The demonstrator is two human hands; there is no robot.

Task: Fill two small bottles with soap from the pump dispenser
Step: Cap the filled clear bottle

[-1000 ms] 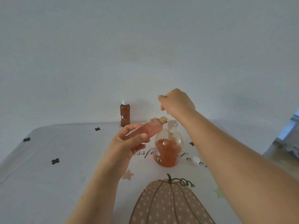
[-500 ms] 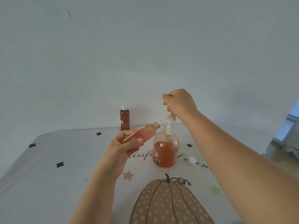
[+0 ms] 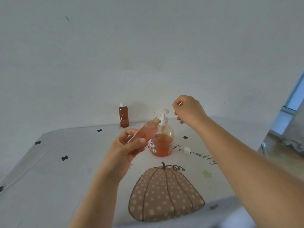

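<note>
My left hand (image 3: pixel 126 148) grips a small clear bottle (image 3: pixel 144 134) holding orange soap, tilted so its open neck points up at the spout of the pump dispenser (image 3: pixel 162 139). The dispenser is round, about half full of orange soap, and its white pump head stands up. My right hand (image 3: pixel 189 111) hovers to the right of the pump head, fingers curled, touching nothing. A second small brown bottle (image 3: pixel 123 116) with a white cap stands upright at the table's far edge by the wall. A white cap (image 3: pixel 187 150) lies on the cloth right of the dispenser.
The table (image 3: pixel 65 178) wears a pale cloth printed with a dotted pumpkin (image 3: pixel 164 193), dark clovers and script lettering. A plain wall rises straight behind the table. A window frame (image 3: pixel 294 99) and clutter show at the far right.
My right hand has lifted off the pump head and moved to the right, and the pump head has risen. The small bottle stays under the spout in my left hand.
</note>
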